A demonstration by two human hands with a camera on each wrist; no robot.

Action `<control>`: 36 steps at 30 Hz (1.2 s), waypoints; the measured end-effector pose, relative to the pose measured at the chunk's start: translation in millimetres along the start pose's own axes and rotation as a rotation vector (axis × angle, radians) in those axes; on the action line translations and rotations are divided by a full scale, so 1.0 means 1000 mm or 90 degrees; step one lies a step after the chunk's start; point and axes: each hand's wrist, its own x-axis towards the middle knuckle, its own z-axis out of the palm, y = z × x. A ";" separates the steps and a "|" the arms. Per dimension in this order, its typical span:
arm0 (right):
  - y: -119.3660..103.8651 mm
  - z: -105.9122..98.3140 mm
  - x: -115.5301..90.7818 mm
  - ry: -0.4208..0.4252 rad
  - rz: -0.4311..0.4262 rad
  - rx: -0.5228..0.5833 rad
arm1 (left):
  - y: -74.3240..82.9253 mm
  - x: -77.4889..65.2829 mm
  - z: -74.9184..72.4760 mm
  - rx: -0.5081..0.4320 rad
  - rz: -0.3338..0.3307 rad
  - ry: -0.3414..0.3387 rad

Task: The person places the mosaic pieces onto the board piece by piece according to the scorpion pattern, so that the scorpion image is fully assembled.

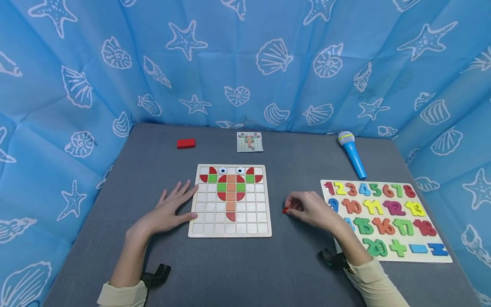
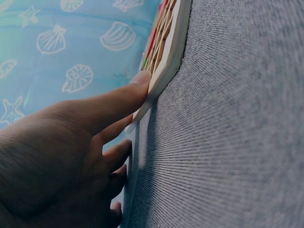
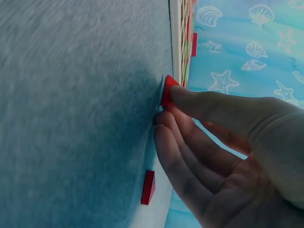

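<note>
A square wooden grid board lies mid-table, with red, green and orange tiles and two googly eyes forming a figure in its upper part. My left hand is spread flat at the board's left side, its thumb and index fingertip touching the edge. To the right of the board, my right hand pinches a small red tile between thumb and fingers, close to the table surface. Another red tile lies on the table below those fingers in the right wrist view; the hand hides it in the head view.
Behind the board are a picture card and a red block. A blue toy microphone stands back right. A number puzzle board lies under the right forearm. A blue curtain encloses the table.
</note>
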 end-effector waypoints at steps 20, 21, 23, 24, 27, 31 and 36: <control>-0.051 0.043 0.043 -0.041 -0.071 0.168 | 0.001 0.000 0.001 0.001 -0.005 0.005; -0.053 0.045 0.045 -0.047 -0.073 0.166 | 0.001 0.000 0.001 0.002 -0.005 0.005; -0.056 0.050 0.050 -0.057 -0.083 0.153 | 0.001 0.001 0.001 0.002 -0.004 0.005; -0.057 0.051 0.053 -0.060 -0.086 0.146 | 0.001 0.001 0.001 0.002 -0.004 0.005; -0.060 0.056 0.059 -0.063 -0.099 0.114 | 0.001 0.001 0.001 0.003 -0.004 0.006; -0.066 0.059 0.065 -0.061 -0.111 0.068 | 0.001 0.001 0.001 0.001 -0.007 0.005; -0.071 0.061 0.068 -0.066 -0.116 0.020 | 0.001 0.000 0.001 -0.001 -0.006 0.002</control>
